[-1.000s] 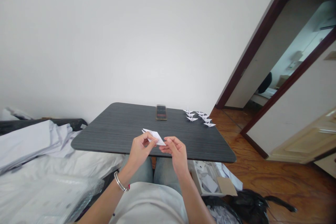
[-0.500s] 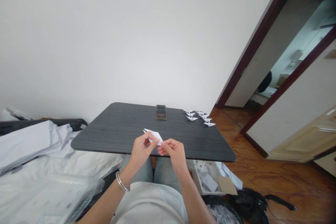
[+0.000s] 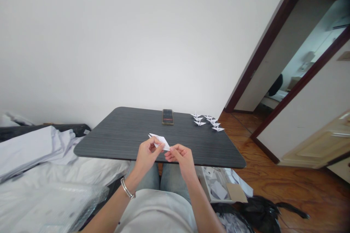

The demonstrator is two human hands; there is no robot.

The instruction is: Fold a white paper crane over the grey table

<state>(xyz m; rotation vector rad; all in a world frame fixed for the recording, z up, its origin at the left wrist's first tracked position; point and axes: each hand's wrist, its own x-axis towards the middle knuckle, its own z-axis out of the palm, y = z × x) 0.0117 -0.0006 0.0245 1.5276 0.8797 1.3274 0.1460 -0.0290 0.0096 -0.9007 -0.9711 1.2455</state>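
**Item in hand.** A partly folded white paper piece [image 3: 159, 140] is held in the air between both hands, just above the near edge of a dark table [image 3: 117, 134]. It is a flat, pointed shape. Its far tip juts up and away past the fingertips of the left hand, and its near tip ends at the fingertips of the right hand. The individual folds are too small to make out.

**Left hand** [image 3: 146, 154]. It is closed in a pinch on the white paper piece, with the thumb on the near face and the fingers behind. A metal bangle [image 3: 126, 188] sits on the wrist below it.

**Right hand** [image 3: 182, 154]. The fingers are curled in narrow, and the thumb and forefinger nip the near tip of the paper. The fingertips of the two hands come very close, but whether they touch cannot be told.

**Surroundings.**
- A small dark phone [image 3: 167, 116] stands straight ahead of the hands, near the far edge of the table.
- A cluster of small paper cranes [image 3: 207, 121] sits beyond the right hand and to its right, on the far corner and well apart from the hands.
- An open cardboard box [image 3: 218, 189] holding white sheets stands on the floor below and to the right of the right hand, under the table edge.
- A black bag [image 3: 259, 211] lies on the wooden floor just beside the box, on its far side from the hands.
- White bedding [image 3: 41, 153] lies off the table to the left of the left hand.
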